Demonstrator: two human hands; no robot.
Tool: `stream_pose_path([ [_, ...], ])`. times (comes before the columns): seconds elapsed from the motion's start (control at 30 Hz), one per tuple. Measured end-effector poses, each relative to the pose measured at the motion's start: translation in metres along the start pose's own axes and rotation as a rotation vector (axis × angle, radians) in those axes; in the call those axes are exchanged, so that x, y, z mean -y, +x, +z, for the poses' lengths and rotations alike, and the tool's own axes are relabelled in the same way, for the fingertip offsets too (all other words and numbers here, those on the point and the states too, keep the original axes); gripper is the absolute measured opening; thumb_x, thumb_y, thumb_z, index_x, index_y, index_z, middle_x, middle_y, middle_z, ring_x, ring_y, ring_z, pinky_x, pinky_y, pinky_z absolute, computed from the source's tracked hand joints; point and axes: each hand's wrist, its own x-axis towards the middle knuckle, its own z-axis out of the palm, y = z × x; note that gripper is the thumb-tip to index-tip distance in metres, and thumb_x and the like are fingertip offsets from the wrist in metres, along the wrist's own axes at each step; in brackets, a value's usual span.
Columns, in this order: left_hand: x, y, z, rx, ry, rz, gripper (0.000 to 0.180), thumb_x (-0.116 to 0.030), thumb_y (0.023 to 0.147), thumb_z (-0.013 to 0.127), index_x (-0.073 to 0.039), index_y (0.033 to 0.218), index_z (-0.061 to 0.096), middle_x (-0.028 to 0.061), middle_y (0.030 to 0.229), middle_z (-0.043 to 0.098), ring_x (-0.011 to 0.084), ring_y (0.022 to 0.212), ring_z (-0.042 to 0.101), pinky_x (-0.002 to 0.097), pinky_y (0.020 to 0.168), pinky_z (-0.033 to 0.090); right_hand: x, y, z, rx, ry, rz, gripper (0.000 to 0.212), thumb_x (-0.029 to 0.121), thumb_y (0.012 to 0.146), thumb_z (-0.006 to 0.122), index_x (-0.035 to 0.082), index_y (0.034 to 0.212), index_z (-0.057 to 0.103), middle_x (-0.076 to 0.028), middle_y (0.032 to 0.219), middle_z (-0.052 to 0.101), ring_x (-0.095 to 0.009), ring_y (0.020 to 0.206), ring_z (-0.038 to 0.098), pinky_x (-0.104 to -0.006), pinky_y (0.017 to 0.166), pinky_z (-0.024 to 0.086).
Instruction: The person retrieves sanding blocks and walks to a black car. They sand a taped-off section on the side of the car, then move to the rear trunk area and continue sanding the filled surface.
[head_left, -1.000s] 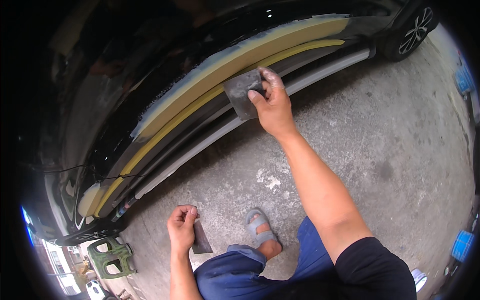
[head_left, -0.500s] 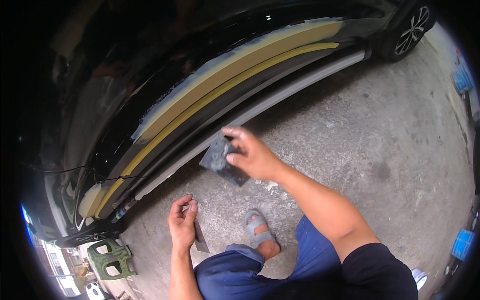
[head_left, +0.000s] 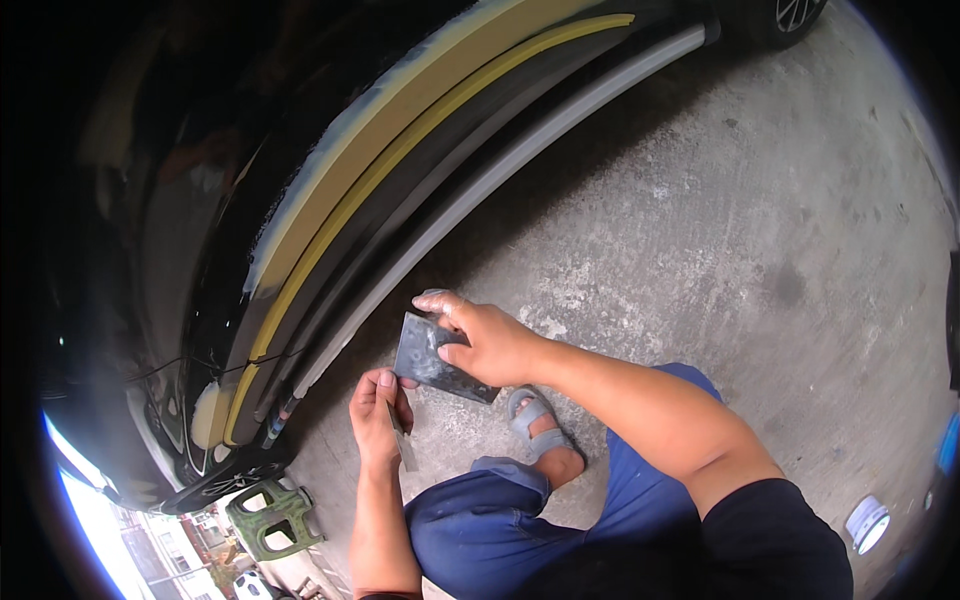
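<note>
My right hand (head_left: 485, 343) grips a dark grey rectangular board (head_left: 424, 352), smudged with pale marks, by its upper edge and face; its exact kind does not show. At the board's lower left corner are the fingertips of my left hand (head_left: 375, 418), thumb and fingers closed. Out of that hand, below the palm, sticks a thin grey flat scraper (head_left: 405, 452), partly hidden by the fingers. Both hands are in front of a black car. Along its side runs a broad tan filler band (head_left: 345, 160) with yellow masking tape (head_left: 395, 170) below it.
A silver side step (head_left: 530, 165) runs along the car's lower edge. Low at the left stands a green plastic stool (head_left: 270, 525). My sandalled foot (head_left: 540, 425) is on the concrete floor (head_left: 690, 250). A round white-faced thing (head_left: 868, 524) lies at the lower right.
The board has come down and away from the car toward my left hand, whose fingertips now meet its corner. The whole view has shifted, with the car sitting higher and the rear stool farther right.
</note>
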Motion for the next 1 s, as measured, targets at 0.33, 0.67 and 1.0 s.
stream_pose_path([
  [0.33, -0.007, 0.019, 0.027, -0.029, 0.197, -0.128, 0.022, -0.02, 0.094, 0.06, 0.0, 0.099, 0.067, 0.0033, 0.076, 0.064, 0.0046, 0.049, 0.046, 0.02, 0.045, 0.038, -0.007, -0.011, -0.052, -0.272, -0.008, 0.069, 0.058, 0.004, 0.083, 0.06, 0.004, 0.137, 0.039, -0.014, 0.097, 0.066, -0.022, 0.09, 0.065, -0.0326, 0.082, 0.049],
  [0.67, -0.006, 0.021, 0.042, -0.064, 0.449, 0.202, 0.032, -0.017, 0.092, 0.063, -0.003, 0.122, 0.062, 0.0009, 0.088, 0.059, 0.0078, 0.077, 0.051, 0.0218, 0.077, 0.045, 0.001, -0.02, -0.075, -0.338, 0.132, 0.101, 0.057, -0.002, 0.084, 0.059, 0.0, 0.137, 0.037, -0.011, 0.1, 0.063, -0.015, 0.094, 0.062, -0.0285, 0.083, 0.048],
  [1.0, -0.009, 0.01, 0.044, -0.072, 0.475, 0.219, 0.019, -0.016, 0.092, 0.062, 0.001, 0.101, 0.067, 0.0027, 0.084, 0.062, 0.0108, 0.079, 0.058, 0.0241, 0.074, 0.046, -0.004, -0.02, -0.074, -0.325, 0.181, 0.094, 0.056, -0.007, 0.084, 0.057, 0.0, 0.136, 0.038, -0.011, 0.102, 0.062, -0.015, 0.096, 0.06, -0.028, 0.086, 0.047],
])
